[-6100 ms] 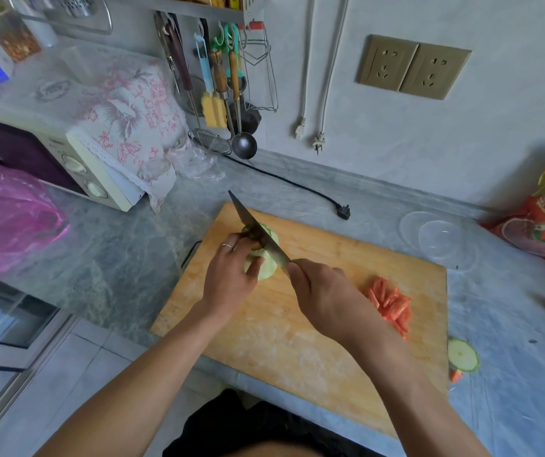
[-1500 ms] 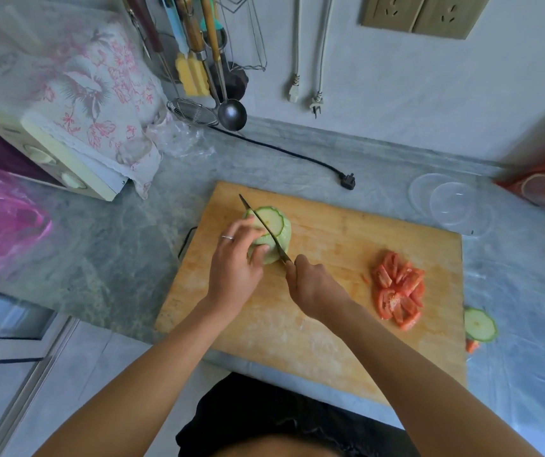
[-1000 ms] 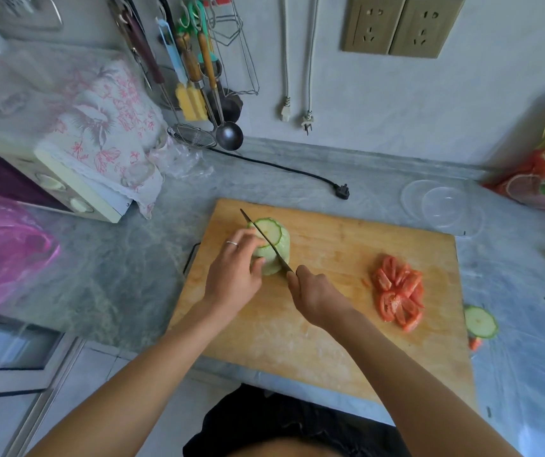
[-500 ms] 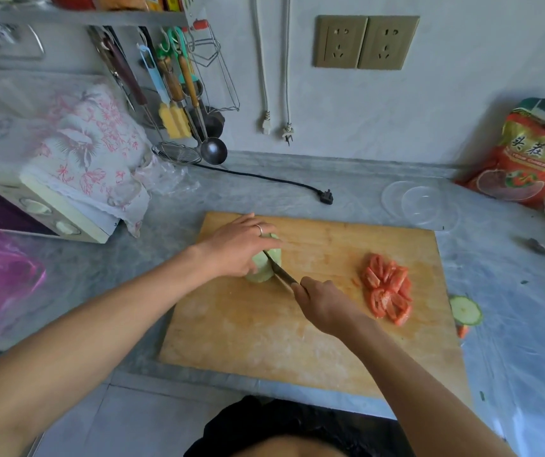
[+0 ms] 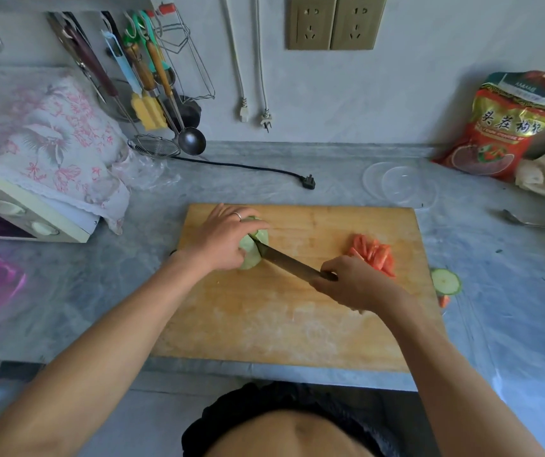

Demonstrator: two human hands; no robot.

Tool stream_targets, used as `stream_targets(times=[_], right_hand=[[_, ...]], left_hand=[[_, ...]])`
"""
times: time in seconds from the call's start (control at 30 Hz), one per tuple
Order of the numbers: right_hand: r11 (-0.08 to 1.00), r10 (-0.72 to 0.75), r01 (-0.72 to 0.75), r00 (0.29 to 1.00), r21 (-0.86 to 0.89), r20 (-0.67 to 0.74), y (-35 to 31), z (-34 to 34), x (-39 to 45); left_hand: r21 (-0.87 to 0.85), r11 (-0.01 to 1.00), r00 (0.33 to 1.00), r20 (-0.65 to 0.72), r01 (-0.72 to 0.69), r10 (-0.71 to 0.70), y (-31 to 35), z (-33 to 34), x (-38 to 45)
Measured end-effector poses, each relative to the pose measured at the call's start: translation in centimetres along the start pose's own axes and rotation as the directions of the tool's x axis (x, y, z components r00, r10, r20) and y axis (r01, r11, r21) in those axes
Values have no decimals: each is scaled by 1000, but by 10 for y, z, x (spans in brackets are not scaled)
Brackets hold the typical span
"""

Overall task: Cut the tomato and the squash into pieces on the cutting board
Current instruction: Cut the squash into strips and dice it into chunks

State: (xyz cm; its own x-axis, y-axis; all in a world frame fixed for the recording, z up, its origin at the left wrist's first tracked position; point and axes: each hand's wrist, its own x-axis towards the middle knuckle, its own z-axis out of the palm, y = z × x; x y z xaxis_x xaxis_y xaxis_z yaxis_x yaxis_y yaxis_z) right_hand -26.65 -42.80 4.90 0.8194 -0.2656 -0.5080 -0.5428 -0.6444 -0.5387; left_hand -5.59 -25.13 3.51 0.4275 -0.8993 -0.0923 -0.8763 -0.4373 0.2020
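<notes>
Now knife (image 5: pixel 292 263) in squash (image 5: pixel 253 247)

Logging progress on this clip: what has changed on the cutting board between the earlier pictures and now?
The left hand shifted from gripping the squash from the near side to lying over its top. The knife, which crossed the squash, now has only its tip at the squash's right side, with the right hand gripping the handle farther right. The tomato pieces and the cutting board stayed put.
</notes>
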Motion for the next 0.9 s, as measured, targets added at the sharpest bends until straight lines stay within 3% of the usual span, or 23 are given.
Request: stream_targets(times=[0.13,0.4,0.63,0.77,0.9], right_hand=[[1000,5,-5,1000,-11,17,17,-17,-17],[996,10,-9,1000,87,-11,45,-26,-50],[986,26,-12,996,167,-83,52,-31,-55],[964,38,6,986,266,-161,52,-30,-56],[923,7,84,972,376,-234,40,-20,-45]], left_hand=[[2,997,995,-70,78,-78,15,4,2],[32,964,964,-30,264,-263,38,8,7],[-30,960,931,-234,280,-279,62,24,8],[-211,923,847,-371,323,-381,63,22,2],[-485,786,721,-375,383,-583,55,17,-12]])
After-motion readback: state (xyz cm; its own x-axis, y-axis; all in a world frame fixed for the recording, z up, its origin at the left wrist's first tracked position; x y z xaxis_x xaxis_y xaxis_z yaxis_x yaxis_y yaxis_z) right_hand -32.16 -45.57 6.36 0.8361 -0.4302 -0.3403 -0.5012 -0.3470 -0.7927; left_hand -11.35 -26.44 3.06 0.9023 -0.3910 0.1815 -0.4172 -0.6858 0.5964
